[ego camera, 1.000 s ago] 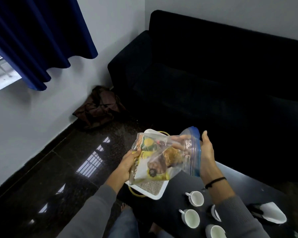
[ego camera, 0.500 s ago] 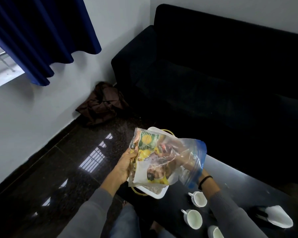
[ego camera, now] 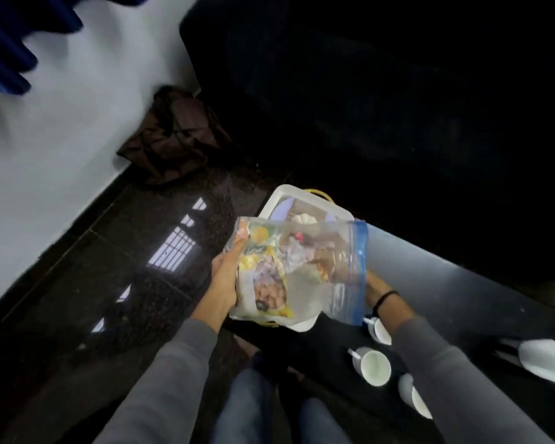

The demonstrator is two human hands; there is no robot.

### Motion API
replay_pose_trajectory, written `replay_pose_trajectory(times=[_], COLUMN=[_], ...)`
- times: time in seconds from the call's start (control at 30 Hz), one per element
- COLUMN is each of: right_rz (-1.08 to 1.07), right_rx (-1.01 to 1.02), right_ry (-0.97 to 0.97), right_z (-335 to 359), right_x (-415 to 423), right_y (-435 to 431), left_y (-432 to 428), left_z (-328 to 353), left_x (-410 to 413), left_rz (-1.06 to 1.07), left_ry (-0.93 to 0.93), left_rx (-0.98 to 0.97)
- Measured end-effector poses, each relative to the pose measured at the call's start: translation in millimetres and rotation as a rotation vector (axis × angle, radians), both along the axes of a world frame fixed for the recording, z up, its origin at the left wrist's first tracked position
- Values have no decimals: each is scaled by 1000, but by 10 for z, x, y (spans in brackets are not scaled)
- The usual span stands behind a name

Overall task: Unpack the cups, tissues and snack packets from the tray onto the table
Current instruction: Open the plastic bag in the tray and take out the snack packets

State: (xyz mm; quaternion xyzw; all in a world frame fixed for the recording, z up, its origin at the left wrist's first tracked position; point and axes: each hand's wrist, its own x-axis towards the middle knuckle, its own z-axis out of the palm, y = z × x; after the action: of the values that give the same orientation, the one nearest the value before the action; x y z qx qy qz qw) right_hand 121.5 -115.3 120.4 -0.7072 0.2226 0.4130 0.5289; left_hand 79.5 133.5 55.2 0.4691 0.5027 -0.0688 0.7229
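1. Sofa [ego camera: 398,91], black, fills the far side of your view, with the dark glossy floor [ego camera: 125,283] to its left and the pale wall [ego camera: 45,139] beyond that
2. Your dark table [ego camera: 446,283] runs from the middle to the lower right, just in front of the sofa
3. A brown bag [ego camera: 170,136] slumps on the floor in the corner between wall and sofa, and a blue curtain [ego camera: 10,43] hangs at the top left
4. The white tray [ego camera: 281,195] sits at the table's near-left end, mostly hidden behind what you hold; something pale and round lies in it, too blurred to name
5. You hold a clear zip bag [ego camera: 302,270] with a blue seal strip above the tray, off the table, tilted, with colourful snack packets [ego camera: 263,277] inside
6. Your left hand [ego camera: 226,277] grips the bag's left edge, thumb on the front, fingers wrapped behind
7. Your right hand [ego camera: 334,264] is inside the bag's open end, seen through the plastic; you cannot tell whether it has closed on a packet
8. A folded white tissue [ego camera: 542,357] lies on the table at the far right
9. Three white cups [ego camera: 374,366] stand on the table below the bag, close together, one partly behind your right sleeve [ego camera: 455,379]
10. A black band [ego camera: 383,299] circles your right wrist
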Motion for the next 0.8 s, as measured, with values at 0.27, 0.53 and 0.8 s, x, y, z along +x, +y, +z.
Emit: replay_pose_trajectory(times=[0.27,0.53,0.8], right_rz=[-54,18,509], right_rx=[-200,-531,-692], right_ry=[-264,-566,-789], right_z=[-464,-755,-1262], right_x=[178,486,1149], right_y=[-149,-198,82], left_y=[209,245,307], left_z=[-390,-633,-890], left_x=[-188,-115,-26], left_rz=[164,-8,-61], left_ry=[62,36,-6], left_rx=[84,66,26])
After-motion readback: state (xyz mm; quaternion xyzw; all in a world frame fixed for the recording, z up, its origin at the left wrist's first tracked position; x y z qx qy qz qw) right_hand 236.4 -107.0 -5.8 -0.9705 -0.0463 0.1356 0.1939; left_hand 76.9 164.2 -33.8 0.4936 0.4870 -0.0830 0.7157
